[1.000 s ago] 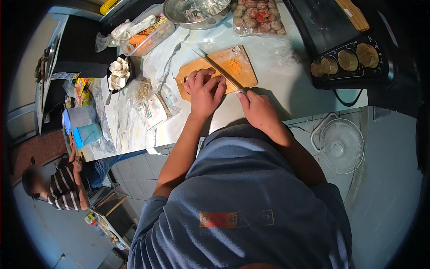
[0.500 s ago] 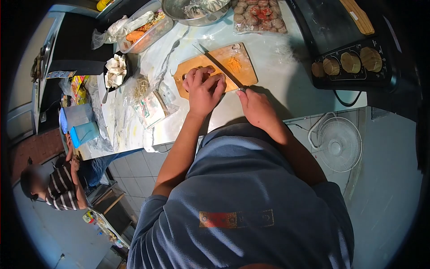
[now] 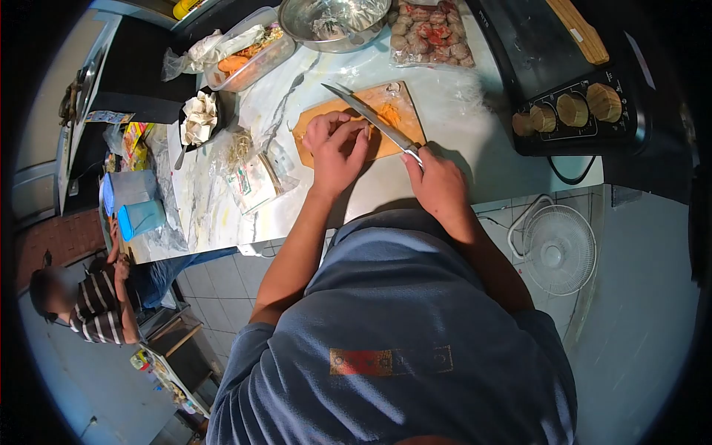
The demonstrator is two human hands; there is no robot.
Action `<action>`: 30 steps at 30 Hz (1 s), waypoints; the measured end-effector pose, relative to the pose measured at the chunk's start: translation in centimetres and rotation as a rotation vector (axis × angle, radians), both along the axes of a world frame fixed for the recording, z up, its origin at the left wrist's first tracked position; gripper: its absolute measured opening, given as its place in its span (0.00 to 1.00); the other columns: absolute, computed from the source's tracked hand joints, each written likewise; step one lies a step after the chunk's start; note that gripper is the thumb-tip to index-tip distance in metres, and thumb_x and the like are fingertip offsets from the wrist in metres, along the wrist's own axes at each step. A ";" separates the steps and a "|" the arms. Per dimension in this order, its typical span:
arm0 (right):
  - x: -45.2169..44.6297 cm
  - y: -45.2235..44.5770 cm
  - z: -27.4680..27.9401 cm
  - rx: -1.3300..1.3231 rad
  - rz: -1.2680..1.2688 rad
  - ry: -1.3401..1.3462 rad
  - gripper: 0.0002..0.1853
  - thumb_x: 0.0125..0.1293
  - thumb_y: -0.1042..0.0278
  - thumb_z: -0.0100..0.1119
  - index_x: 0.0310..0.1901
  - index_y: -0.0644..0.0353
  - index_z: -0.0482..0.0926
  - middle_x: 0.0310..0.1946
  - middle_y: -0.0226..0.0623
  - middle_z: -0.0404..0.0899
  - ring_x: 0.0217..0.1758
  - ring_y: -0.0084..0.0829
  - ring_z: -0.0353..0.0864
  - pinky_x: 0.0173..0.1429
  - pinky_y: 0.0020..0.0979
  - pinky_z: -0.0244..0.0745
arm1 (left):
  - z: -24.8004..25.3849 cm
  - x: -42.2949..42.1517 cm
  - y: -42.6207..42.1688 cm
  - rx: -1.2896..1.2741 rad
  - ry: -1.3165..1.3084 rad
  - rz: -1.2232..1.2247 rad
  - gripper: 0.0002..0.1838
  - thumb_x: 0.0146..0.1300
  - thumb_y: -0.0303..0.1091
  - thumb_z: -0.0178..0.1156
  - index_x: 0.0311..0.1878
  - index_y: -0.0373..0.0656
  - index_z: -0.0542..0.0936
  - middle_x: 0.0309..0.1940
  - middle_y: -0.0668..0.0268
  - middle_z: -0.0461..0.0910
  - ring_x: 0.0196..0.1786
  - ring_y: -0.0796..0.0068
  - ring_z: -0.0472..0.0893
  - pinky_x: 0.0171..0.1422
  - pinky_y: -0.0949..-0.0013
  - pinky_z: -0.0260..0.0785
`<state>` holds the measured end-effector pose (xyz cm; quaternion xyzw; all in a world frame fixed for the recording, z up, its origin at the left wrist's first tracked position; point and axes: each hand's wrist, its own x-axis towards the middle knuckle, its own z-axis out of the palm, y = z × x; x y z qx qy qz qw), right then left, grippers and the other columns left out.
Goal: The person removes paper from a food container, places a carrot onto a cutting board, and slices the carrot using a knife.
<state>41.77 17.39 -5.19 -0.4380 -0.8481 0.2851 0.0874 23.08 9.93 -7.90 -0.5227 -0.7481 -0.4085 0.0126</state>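
Note:
My right hand point(image 3: 439, 182) is closed round the handle of a kitchen knife point(image 3: 374, 119). The blade slants up and left across a wooden cutting board point(image 3: 311, 122), its broad side showing. On the board, right of the blade, lies a small heap of thin orange shreds, seemingly carrot point(image 3: 389, 114). My left hand point(image 3: 337, 156) rests on the board's left part, just left of the blade. Its fingers are bent and drawn together; what they press on is hidden beneath them.
Behind the board are a metal bowl point(image 3: 337, 37), a plastic tub point(image 3: 278, 55) of vegetables and a bag of brown balls point(image 3: 430, 37). A black stove point(image 3: 578, 137) stands right. A packet point(image 3: 256, 184) lies left. A fan point(image 3: 560, 248) is below; another person point(image 3: 104, 304) sits lower left.
The knife has swung slightly and turned so more of the blade's side shows. My right hand has shifted a little right and down. My left hand stays on the board, fingers bent.

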 end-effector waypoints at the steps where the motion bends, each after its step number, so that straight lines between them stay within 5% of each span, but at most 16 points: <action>1: 0.0 0.0 0.2 0.015 -0.007 0.002 0.20 0.71 0.49 0.51 0.36 0.60 0.76 0.25 0.50 0.81 0.32 0.56 0.80 0.36 0.53 0.73 | 0.2 -0.1 0.2 0.003 0.003 0.000 0.08 0.54 0.35 0.67 0.39 0.53 0.87 0.50 0.68 0.76 0.57 0.62 0.69 0.60 0.56 0.53; 12: 0.3 -0.1 0.8 0.066 -0.004 -0.050 0.20 0.71 0.48 0.51 0.38 0.60 0.77 0.29 0.49 0.83 0.34 0.53 0.83 0.37 0.50 0.76 | 1.5 0.7 2.3 -0.168 0.210 -0.135 0.12 0.58 0.40 0.58 0.43 0.54 0.85 0.60 0.62 0.70 0.64 0.50 0.62 0.67 0.51 0.48; 22: 0.1 -0.4 -1.0 -0.119 -0.032 0.095 0.21 0.72 0.49 0.50 0.36 0.63 0.76 0.27 0.55 0.80 0.35 0.62 0.78 0.41 0.54 0.72 | 0.5 -0.5 0.5 0.047 0.084 0.049 0.12 0.54 0.35 0.65 0.43 0.49 0.83 0.52 0.63 0.73 0.60 0.56 0.66 0.62 0.52 0.53; 30: -0.3 -0.3 -0.8 -0.264 0.031 0.031 0.27 0.74 0.45 0.43 0.37 0.66 0.77 0.37 0.60 0.81 0.45 0.64 0.77 0.53 0.56 0.70 | -0.9 0.6 -0.6 -0.098 0.165 -0.004 0.09 0.54 0.38 0.68 0.39 0.50 0.85 0.50 0.66 0.74 0.59 0.58 0.67 0.62 0.53 0.52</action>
